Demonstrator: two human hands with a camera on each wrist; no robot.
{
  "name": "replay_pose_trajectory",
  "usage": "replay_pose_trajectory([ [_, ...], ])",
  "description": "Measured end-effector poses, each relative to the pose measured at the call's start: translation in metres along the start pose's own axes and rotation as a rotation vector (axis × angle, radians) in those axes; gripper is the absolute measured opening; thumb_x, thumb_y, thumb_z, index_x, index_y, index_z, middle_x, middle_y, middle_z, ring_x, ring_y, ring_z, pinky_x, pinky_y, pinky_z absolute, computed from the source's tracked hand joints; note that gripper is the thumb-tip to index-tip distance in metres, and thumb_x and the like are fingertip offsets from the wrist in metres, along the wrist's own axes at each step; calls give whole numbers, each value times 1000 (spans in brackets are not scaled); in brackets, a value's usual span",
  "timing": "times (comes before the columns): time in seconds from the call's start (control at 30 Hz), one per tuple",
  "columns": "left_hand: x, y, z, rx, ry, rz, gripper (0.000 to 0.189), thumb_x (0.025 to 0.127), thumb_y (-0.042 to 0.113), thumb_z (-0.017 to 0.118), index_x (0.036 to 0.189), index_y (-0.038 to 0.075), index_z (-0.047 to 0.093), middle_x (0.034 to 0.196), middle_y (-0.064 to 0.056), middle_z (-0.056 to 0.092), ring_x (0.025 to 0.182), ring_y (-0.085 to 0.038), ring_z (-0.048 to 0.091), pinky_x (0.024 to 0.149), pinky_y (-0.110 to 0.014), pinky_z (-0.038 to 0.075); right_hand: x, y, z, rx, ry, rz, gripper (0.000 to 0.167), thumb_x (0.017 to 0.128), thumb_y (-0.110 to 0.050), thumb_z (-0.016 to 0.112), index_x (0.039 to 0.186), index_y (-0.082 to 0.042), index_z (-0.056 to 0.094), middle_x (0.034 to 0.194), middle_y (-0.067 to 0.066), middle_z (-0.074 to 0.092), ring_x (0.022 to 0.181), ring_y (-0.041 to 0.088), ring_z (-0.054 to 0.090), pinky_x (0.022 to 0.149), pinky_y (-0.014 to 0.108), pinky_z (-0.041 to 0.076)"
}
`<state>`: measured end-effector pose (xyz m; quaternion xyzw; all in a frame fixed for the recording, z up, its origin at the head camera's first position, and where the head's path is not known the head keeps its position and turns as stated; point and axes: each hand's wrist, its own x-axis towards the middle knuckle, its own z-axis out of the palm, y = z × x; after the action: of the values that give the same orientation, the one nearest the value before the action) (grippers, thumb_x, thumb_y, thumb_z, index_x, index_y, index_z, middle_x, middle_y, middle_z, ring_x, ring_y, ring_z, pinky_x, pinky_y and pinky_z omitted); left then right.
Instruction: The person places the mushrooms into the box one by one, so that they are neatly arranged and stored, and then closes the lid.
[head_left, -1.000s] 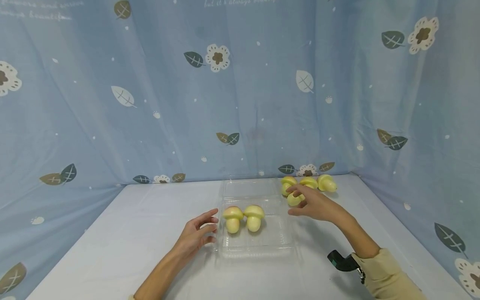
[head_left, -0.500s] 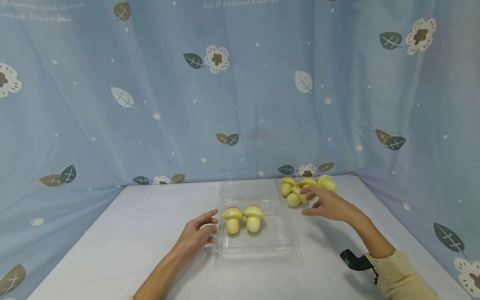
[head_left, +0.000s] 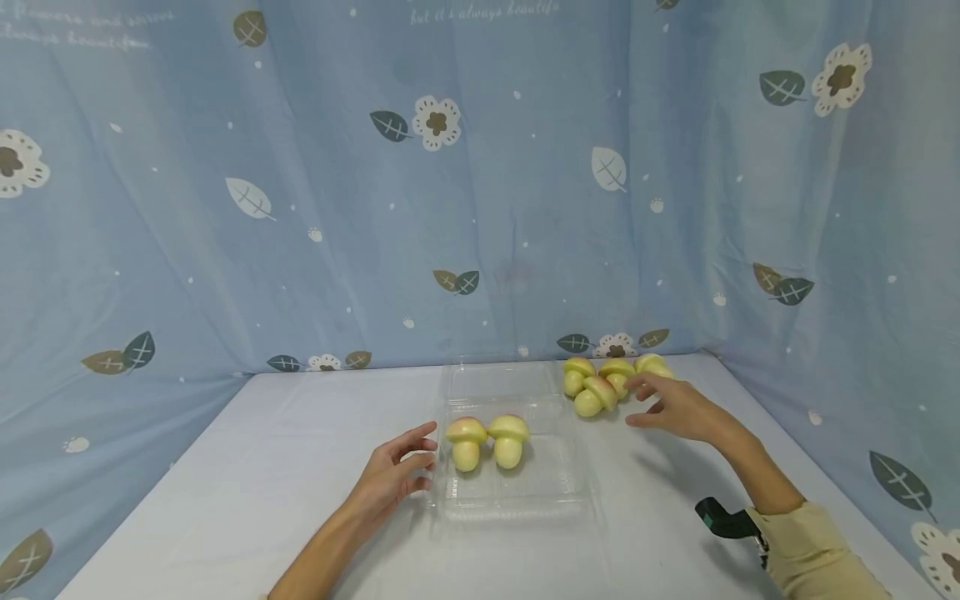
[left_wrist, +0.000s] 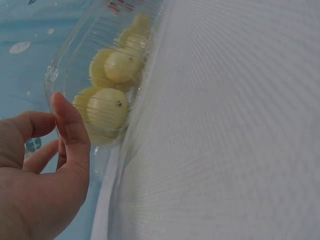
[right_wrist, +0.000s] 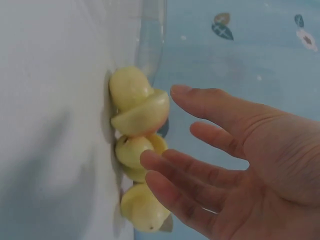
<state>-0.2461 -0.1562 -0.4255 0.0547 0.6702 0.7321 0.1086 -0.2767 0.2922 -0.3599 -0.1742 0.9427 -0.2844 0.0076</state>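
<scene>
Two yellow-green, mushroom-shaped pieces [head_left: 508, 442] lie side by side in a clear plastic container [head_left: 551, 475] with its lid folded back. At the container's left edge my left hand [head_left: 382, 479] pinches the rim between thumb and finger, as the left wrist view shows. Several more mushroom-shaped pieces [head_left: 589, 402] are grouped on the table behind and right of the container. My right hand [head_left: 678, 408] hovers just right of that group, fingers spread and slightly bent, holding nothing. Its fingers overlap the rightmost piece [head_left: 652, 365] in the head view; whether they touch it I cannot tell.
The white tabletop [head_left: 300, 442] carries all of this. A blue curtain [head_left: 345, 208] with leaves and flowers closes off the back and sides. A black device [head_left: 723, 518] is strapped at the right wrist, beside a beige sleeve [head_left: 810, 546].
My right hand has moved rightward along the group of mushroom-shaped pieces, uncovering the front ones. My left hand keeps its place at the container.
</scene>
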Motion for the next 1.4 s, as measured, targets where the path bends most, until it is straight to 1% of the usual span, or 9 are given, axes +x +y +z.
replay_pose_trajectory([
  [0.17, 0, 0, 0, 5, 3, 6, 59, 93, 8, 63, 148, 9, 42, 117, -5, 52, 91, -14, 56, 65, -23, 55, 2, 7, -5, -35, 16, 18, 59, 87, -31, 75, 133, -2, 51, 120, 29, 60, 96, 36, 68, 71, 40, 59],
  [0.4, 0, 1, 0, 1, 3, 6, 59, 93, 8, 63, 148, 9, 42, 117, -4, 52, 91, -14, 56, 65, -23, 55, 7, 20, -12, -86, 70, 43, 52, 88, -24, 73, 130, -1, 54, 121, 33, 59, 94, 39, 69, 68, 40, 58],
  [0.53, -1, 0, 0, 5, 0, 9, 59, 93, 8, 63, 149, 8, 41, 118, -5, 52, 91, -14, 56, 65, -22, 55, 13, 29, -17, -124, 72, 65, 56, 88, -28, 73, 132, 0, 53, 121, 33, 59, 95, 40, 68, 66, 40, 58],
  [0.67, -1, 0, 0, 8, 2, 7, 59, 93, 8, 63, 148, 8, 42, 119, -7, 52, 91, -14, 56, 65, -22, 56, 18, 33, -25, -130, 61, 61, 61, 89, -30, 72, 135, 3, 50, 121, 34, 58, 96, 42, 67, 67, 41, 58],
  [0.8, -1, 0, 1, 4, 2, 4, 58, 93, 8, 62, 148, 9, 42, 118, -6, 52, 91, -15, 56, 66, -23, 55, 25, 39, -30, -152, 58, 71, 60, 90, -30, 71, 135, 4, 50, 123, 35, 56, 99, 43, 67, 67, 40, 58],
  [1.03, -1, 0, 2, -9, -1, 4, 58, 94, 6, 62, 148, 8, 42, 117, -4, 52, 90, -14, 56, 65, -23, 55, 39, 53, -35, -197, 127, 61, 50, 89, -20, 72, 128, 6, 55, 120, 36, 57, 93, 42, 67, 65, 41, 58],
  [1.17, 0, 0, 2, 5, -2, 12, 59, 94, 6, 62, 149, 7, 41, 116, -4, 52, 90, -14, 56, 65, -22, 55, 46, 58, -37, -224, 153, 82, 48, 88, -19, 72, 126, 6, 56, 119, 36, 57, 90, 40, 66, 67, 43, 57],
  [1.27, 0, 0, 1, 9, -1, 11, 59, 93, 7, 62, 149, 7, 41, 116, -4, 52, 90, -14, 57, 65, -22, 55, 50, 62, -37, -235, 157, 94, 49, 88, -19, 73, 127, 5, 56, 121, 37, 56, 91, 42, 65, 70, 46, 57],
  [1.4, -1, 0, 1, 4, -5, 11, 60, 93, 8, 63, 149, 7, 41, 116, -5, 52, 90, -14, 56, 66, -22, 55, 56, 67, -34, -263, 162, 106, 50, 88, -20, 73, 128, 4, 55, 125, 35, 55, 105, 47, 59, 80, 54, 55],
])
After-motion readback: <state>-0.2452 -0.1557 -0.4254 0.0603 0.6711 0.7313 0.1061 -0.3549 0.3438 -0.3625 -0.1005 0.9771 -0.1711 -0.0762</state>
